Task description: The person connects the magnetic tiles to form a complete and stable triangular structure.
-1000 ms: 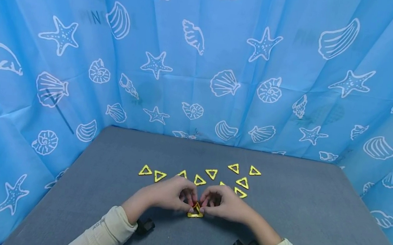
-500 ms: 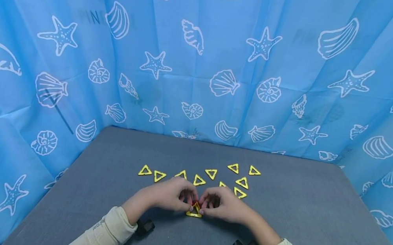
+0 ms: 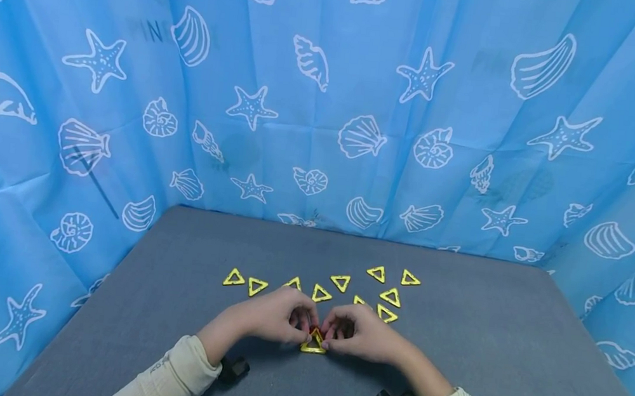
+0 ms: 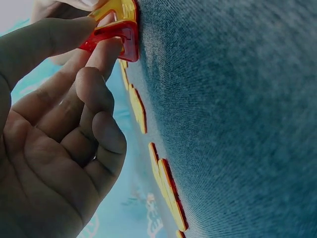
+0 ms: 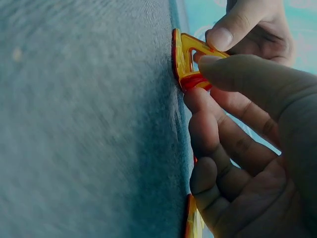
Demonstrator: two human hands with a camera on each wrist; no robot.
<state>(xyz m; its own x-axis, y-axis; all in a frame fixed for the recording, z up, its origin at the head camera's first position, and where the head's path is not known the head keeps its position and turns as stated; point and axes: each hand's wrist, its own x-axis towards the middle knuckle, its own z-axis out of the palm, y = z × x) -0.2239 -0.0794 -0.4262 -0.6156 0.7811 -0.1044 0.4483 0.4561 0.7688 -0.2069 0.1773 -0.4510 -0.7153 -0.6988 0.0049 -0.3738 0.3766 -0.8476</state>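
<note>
Between the two hands, low in the middle of the head view, triangular magnetic tiles (image 3: 312, 350) stand tilted up from the table, joined into a small peaked shape. My left hand (image 3: 279, 314) pinches the left side with thumb and fingers; my right hand (image 3: 364, 334) pinches the right side. In the left wrist view a red tile (image 4: 130, 42) shows beside a yellow one, pinched at thumb and index finger. The right wrist view shows the yellow-orange frame (image 5: 179, 54) with its base on the cloth. Fingers hide the upper and back parts.
Beyond the hands, several yellow triangle tiles lie flat on the grey cloth-covered table (image 3: 481, 341), among them one tile at far left (image 3: 234, 282) and one at far right (image 3: 409, 283). The left hand partly covers a tile (image 3: 294, 282). A blue shell-print curtain (image 3: 310, 153) surrounds the table.
The pinched tiles have shifted very slightly left between the fingertips. Both hands keep nearly the same place and grip, and the loose tiles lie as before.
</note>
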